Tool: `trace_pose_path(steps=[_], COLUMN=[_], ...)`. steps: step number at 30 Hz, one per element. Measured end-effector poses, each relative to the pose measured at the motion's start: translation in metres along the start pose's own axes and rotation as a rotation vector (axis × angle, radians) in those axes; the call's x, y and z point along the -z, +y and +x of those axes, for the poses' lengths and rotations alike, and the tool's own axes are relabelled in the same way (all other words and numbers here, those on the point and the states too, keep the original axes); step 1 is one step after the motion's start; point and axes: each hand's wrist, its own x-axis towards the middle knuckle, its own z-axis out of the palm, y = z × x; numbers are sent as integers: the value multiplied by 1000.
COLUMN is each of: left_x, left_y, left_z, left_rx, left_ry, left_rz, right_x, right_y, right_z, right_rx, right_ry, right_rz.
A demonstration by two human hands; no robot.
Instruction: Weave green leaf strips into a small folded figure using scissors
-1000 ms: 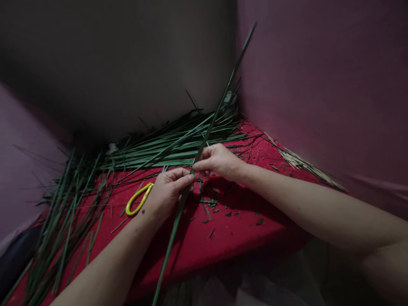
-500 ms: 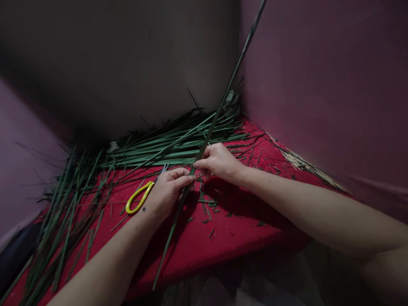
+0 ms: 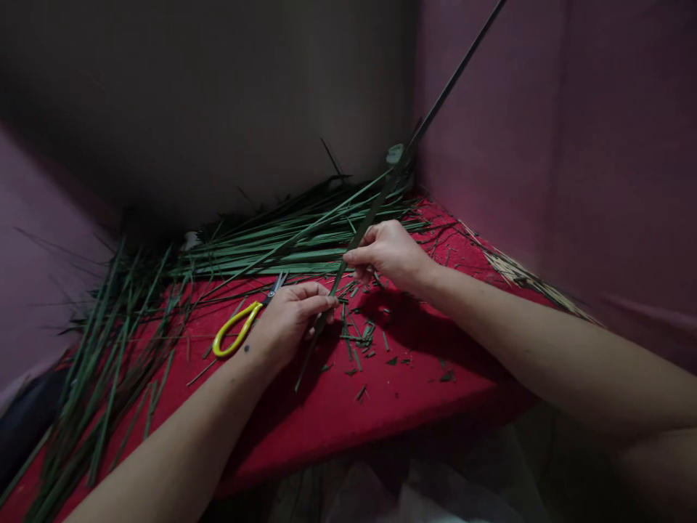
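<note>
A long, narrow green leaf strip [image 3: 373, 211] slants from the middle of the red surface up to the top right. My left hand [image 3: 301, 309] pinches it near its lower end, thumb and forefinger closed. Higher along the same strip, my right hand [image 3: 388, 254] grips it between thumb and fingers. Yellow-handled scissors [image 3: 238, 330] lie beside my left wrist, partly hidden by that hand. Short green clippings [image 3: 359, 338] are scattered beneath and between my hands.
A pile of long green leaf strips [image 3: 255, 254] stretches along the back wall, and more strips [image 3: 103, 363] hang over the left side. Pale thin sticks [image 3: 523, 274] lie against the right wall. The red cloth's front edge [image 3: 381, 443] is near me.
The leaf strip has slid up and to the right through my left hand, so less hangs below it. My right hand has moved up and right, away from my left.
</note>
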Motion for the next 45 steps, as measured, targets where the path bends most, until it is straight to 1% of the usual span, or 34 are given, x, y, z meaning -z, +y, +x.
trace_pose_path(steps=[1, 3, 4, 5, 8, 10, 12, 15, 17, 18, 19, 20, 21, 23, 25, 27, 29, 32, 35, 37, 39, 42, 45], left_x=[0, 0, 0, 0, 1, 1, -2, -8, -11, -13, -13, -13, -13, -10, -7, -6, -6, -8, -11, -12, -13, -15, -17], left_y=[0, 0, 0, 1, 3, 4, 3, 0, 0, 0, 2, 4, 6, 10, 12, 13, 13, 14, 13, 13, 12, 13, 15], left_z=[0, 0, 0, 0, -1, -2, -3, -6, -9, -10, -12, -13, -15, -17, -17, -17, -17, -18, -18, -18, -18, -19, -22], left_rx=[-4, -15, -22, -27, -22, -66, -190, -412, -516, -540, -540, -510, -452, -301, -172, -121, -134, -191, -202, -193, -186, -168, -152], left_ry=[-10, -27, -29, -29, -25, 4, 81, 207, 266, 288, 300, 292, 258, 130, 2, -59, -71, -40, 9, 17, 27, 52, 47], left_rz=[9, 22, 21, 19, 72, 195, 358, 603, 694, 690, 650, 574, 471, 226, 21, -88, -100, 13, 135, 145, 137, 186, 225], right_x=[0, -3, -4, -5, 0, 5, 6, -1, -6, -7, -7, -5, -2, 4, 9, 10, 7, -2, -9, -11, -11, -6, 1], right_y=[-1, -2, -2, -3, -5, -5, -5, -3, -3, -3, -4, -4, -5, -5, -6, -6, -7, -7, -7, -7, -8, -9, -9], right_z=[-1, -3, -4, -4, 0, 3, 4, -1, -4, -6, -7, -7, -7, -6, -4, -4, -5, -8, -10, -10, -10, -7, -3], right_rx=[-21, -74, -85, -80, -59, -89, -131, -161, -149, -130, -105, -76, -47, -6, 14, 29, 44, 53, 50, 37, 24, 19, 44], right_ry=[-29, -178, -232, -250, -74, -18, 2, 0, -29, -60, -101, -143, -182, -238, -260, -285, -299, -288, -219, -154, -102, -43, 21], right_rz=[14, 0, -22, -53, -66, -10, 9, 1, 60, 109, 164, 219, 267, 341, 378, 359, 299, 206, 121, 58, 25, 18, -29])
